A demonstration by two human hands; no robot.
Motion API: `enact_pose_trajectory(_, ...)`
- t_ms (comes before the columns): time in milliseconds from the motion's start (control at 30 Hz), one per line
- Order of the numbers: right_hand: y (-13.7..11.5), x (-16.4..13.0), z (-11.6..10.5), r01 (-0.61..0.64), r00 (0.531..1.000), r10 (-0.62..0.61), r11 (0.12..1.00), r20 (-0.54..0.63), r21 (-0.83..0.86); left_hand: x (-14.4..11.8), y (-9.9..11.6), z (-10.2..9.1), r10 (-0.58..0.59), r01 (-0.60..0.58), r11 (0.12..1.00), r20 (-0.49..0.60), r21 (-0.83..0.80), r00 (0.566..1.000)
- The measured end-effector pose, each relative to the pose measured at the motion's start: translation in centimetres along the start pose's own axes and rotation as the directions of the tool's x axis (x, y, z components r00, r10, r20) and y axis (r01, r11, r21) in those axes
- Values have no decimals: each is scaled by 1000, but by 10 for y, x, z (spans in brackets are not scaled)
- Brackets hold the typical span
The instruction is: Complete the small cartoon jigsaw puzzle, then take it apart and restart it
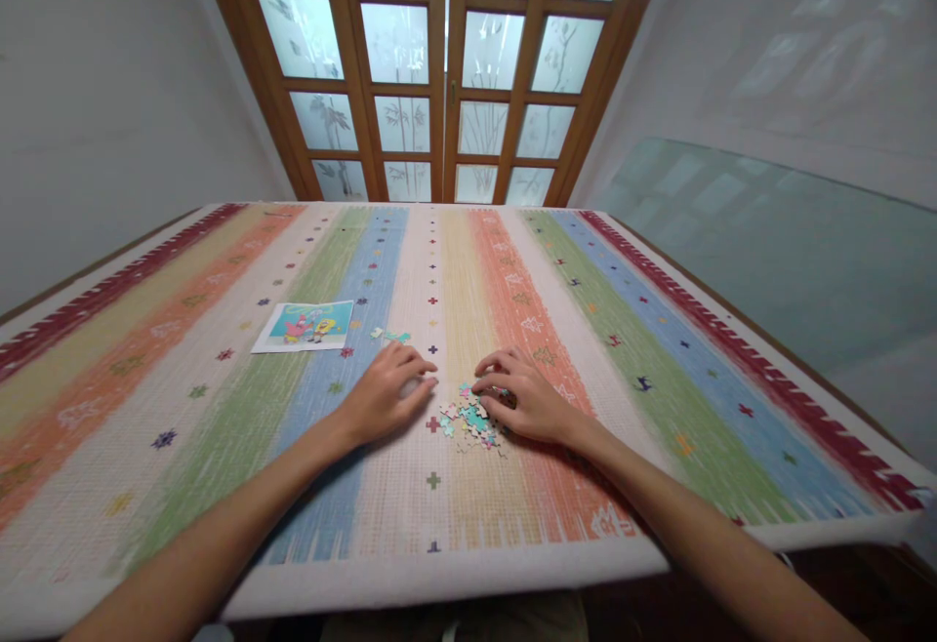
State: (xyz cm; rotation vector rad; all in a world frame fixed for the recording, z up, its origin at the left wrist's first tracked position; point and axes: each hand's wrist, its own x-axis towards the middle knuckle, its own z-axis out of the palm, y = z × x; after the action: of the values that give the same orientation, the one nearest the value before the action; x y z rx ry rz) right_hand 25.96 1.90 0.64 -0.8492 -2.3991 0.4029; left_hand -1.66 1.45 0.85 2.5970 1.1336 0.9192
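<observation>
A small heap of jigsaw puzzle pieces (474,420), turquoise, pink and plain-backed, lies on the tablecloth in front of me. My right hand (531,396) rests at the right side of the heap, fingers curved and apart, the fingertips at its pieces. I see nothing gripped in it. To the left of the heap is my left hand (387,393), loosely curved with thumb and fingers apart and nothing visible between them. Just beyond it lie a few turquoise puzzle pieces (395,337), partly behind its knuckles. A cartoon picture sheet (311,326) lies flat farther left.
A striped, patterned tablecloth (220,418) covers the wide table, its near edge hanging down before me. Wooden doors with frosted panes (401,125) stand behind the far edge. A pale glass panel (761,242) leans along the right wall.
</observation>
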Motion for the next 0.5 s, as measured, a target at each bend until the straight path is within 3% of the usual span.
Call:
enact_pose_trajectory(167, -3, -1, -1, 40, 999, -40, 999, 21, 16, -3, 29, 16, 88, -68, 990, 162, -124, 983)
enact_pose_trajectory(500, 1, 0, 3, 14, 1000, -15, 999, -27, -50, -3, 32, 20, 71, -53, 987, 112, -153, 991)
